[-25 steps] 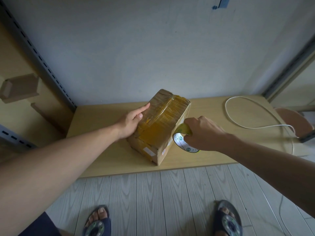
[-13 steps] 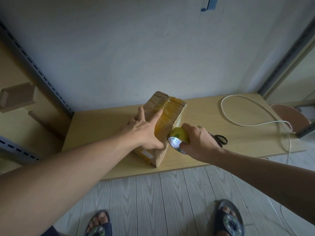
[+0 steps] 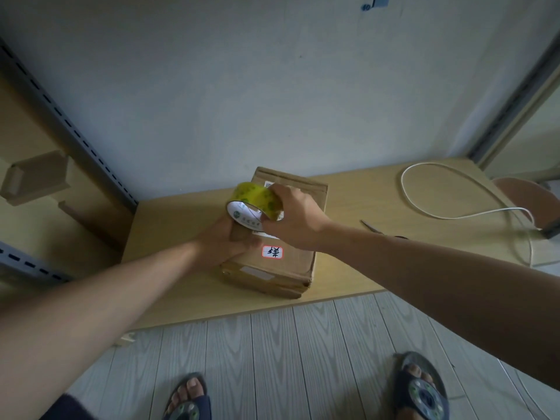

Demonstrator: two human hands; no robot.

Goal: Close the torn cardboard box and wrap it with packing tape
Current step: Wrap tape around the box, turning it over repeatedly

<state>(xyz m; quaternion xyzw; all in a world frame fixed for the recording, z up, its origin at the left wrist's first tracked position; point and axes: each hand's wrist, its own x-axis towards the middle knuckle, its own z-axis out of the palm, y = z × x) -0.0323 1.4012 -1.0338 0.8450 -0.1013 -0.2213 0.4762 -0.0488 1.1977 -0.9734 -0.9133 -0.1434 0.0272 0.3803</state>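
Head view: brown cardboard box [image 3: 288,262] sits on light wooden table [image 3: 169,237], near front edge. L hand [image 3: 224,241] fingers curl over box's left top edge, gripping it. R hand [image 3: 294,216] fingers wrap round yellowish clear packing-tape roll [image 3: 254,201], held at box top. White cable [image 3: 424,207] loops on table's right side.

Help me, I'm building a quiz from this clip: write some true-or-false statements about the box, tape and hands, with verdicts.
1. The right hand grips the yellow packing tape roll above the brown cardboard box. True.
2. The left hand lies flat on the wooden table. False: it holds the box's left side.
3. A white cable loops on the table right of the box. True.
4. The metal scissors sit on the box. False: they lie on the table beside it.
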